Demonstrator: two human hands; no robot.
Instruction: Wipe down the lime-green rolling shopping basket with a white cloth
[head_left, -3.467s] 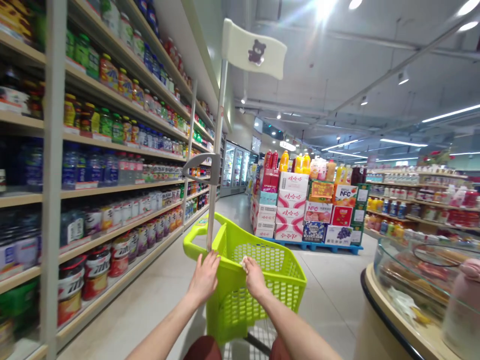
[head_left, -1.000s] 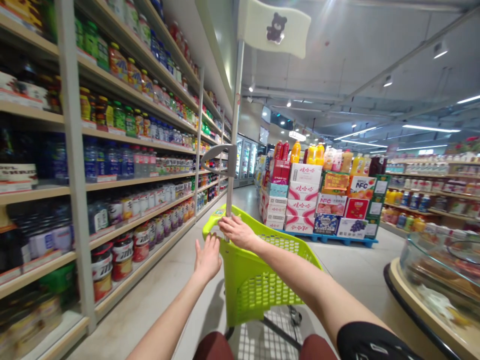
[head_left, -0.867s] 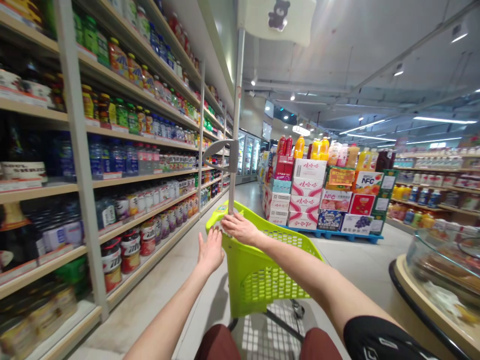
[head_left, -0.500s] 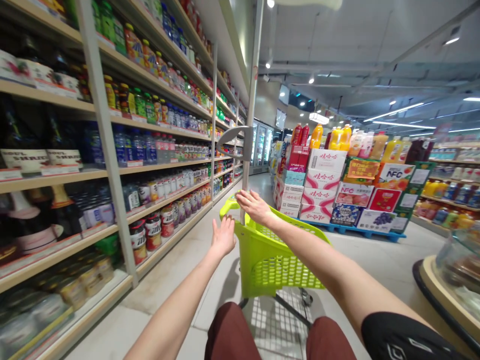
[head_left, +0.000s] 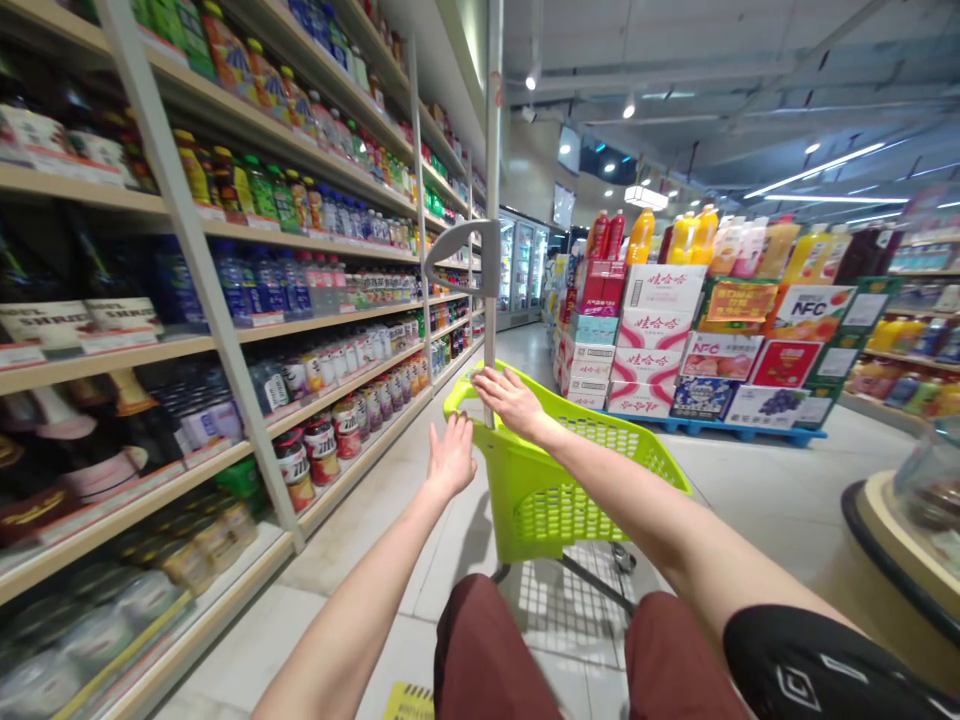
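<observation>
A lime-green shopping cart [head_left: 559, 500] stands in front of my knees, with a tall grey pole [head_left: 491, 160] rising from its handle end and a grey loop-shaped bracket [head_left: 480, 262] on that pole. My left hand [head_left: 451, 458] rests at the near left corner of the cart's handle, fingers stretched forward and thumb raised. Across the handle, right by the pole, lies my right hand [head_left: 511, 400] with its fingers extended flat. Neither hand wraps around anything. The undersides of the fingers are hidden. No goods show in the visible part of the basket.
Long shelves [head_left: 330, 330] of bottles and cans line the left side. Stacked drink cartons [head_left: 652, 335] topped with bottles stand on a blue pallet [head_left: 750, 432] ahead to the right. A rounded counter [head_left: 900, 540] juts in at the right edge. Glass-door fridges [head_left: 521, 255] stand farther back.
The shelves have slid nearer and the carton stack looks slightly larger, farther right. A yellow floor marking has come into view at the bottom. Both hands keep their places on the cart.
</observation>
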